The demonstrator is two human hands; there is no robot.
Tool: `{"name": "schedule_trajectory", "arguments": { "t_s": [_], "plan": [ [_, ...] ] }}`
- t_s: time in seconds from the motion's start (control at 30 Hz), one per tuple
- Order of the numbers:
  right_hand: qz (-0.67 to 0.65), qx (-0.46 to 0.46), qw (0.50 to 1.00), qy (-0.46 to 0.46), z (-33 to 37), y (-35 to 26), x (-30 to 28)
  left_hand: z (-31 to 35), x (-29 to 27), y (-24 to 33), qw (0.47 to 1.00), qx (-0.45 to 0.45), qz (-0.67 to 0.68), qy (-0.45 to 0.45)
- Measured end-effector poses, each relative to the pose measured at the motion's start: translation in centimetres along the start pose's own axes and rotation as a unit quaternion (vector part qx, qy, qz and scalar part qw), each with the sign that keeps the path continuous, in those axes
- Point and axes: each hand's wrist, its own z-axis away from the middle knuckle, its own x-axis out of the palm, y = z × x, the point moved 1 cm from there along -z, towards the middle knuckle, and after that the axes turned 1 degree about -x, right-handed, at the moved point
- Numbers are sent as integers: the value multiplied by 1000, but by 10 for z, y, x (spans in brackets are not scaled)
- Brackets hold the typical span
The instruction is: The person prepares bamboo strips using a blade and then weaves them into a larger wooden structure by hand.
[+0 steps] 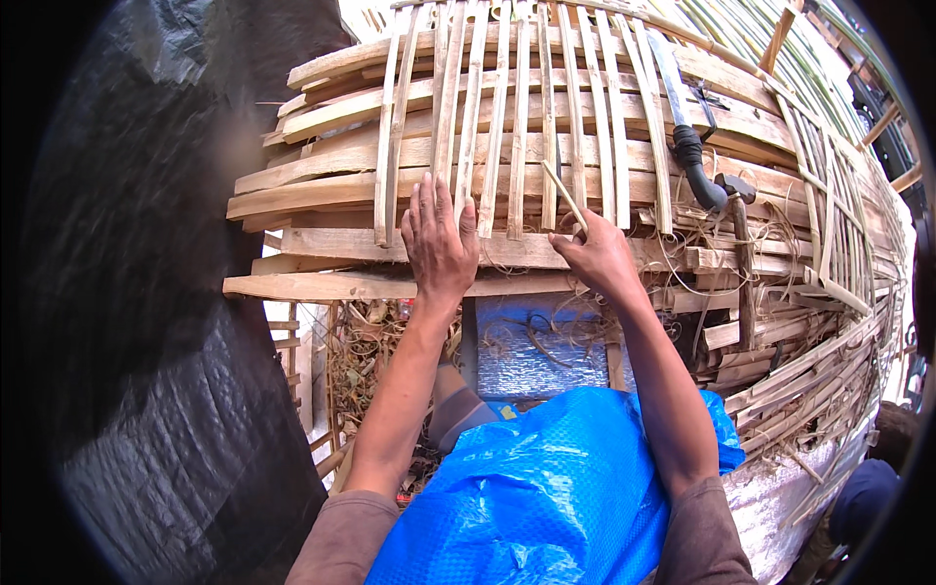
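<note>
A thin pale strip (563, 193) is pinched between the thumb and fingers of the right hand (597, 255), its free end pointed far and left. The left hand (436, 234) is held open, palm down, and laid over the near ends of long wooden slats (519, 146), which are set side by side across stacked planks (322, 198). To the right, a black-handled blade (689, 146) and a hammer (745, 263) are seen against the wood. Blue plastic sheeting (531, 487) is draped between the forearms at the near side; black sheeting (146, 292) is seen along the left.
</note>
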Motion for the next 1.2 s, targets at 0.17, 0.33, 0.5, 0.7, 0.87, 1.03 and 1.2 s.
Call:
{"name": "schedule_trajectory", "arguments": {
  "t_s": [0.17, 0.33, 0.5, 0.7, 0.87, 1.03, 1.2],
  "plan": [
    [17, -13, 1000, 8, 6, -2, 0, 5, -5, -13, 938, -227, 262, -10],
    [16, -1, 1000, -12, 10, 1, 7, -15, -22, -39, 707, -441, 515, -201],
    [1, -2, 1000, -17, 10, 2, 9, -18, -20, -45, 657, -447, 575, -194],
    [20, -15, 1000, -9, 7, 19, 14, -15, -19, -46, 680, -442, 569, -139],
    [52, -43, 998, 3, 11, 21, 17, -10, -15, -41, 717, -408, 558, -88],
    [82, -55, 995, -3, 18, 14, 16, -8, -8, -45, 839, -321, 438, -36],
    [184, -161, 969, 34, 36, -24, 14, -7, -21, -32, 960, -208, 181, -53]
  ]
}}
